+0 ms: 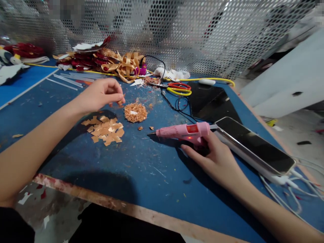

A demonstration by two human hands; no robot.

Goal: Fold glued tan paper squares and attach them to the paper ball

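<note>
My right hand (215, 153) is closed round the handle of a pink hot glue gun (181, 131), whose nozzle points left just above the table. A small orange light glows on the gun. Pinched between the fingertips of my left hand (105, 94) is a small tan scrap (119, 102). Right of that hand lies a round tan rosette of shredded bits (135, 112) with a white centre. Below the hand spreads a pile of flat tan scraps (107, 131). Two small tan pieces (140, 128) lie between the rosette and the nozzle.
Scissors with red and yellow handles (179, 88) lie behind the rosette. Gold ribbon (130, 65), dark red material (78, 62) and clear glue sticks (67, 81) are along the back, before a perforated metal screen (187, 37). At right are a phone (255, 143), a black tablet (214, 103) and white cables (291, 195).
</note>
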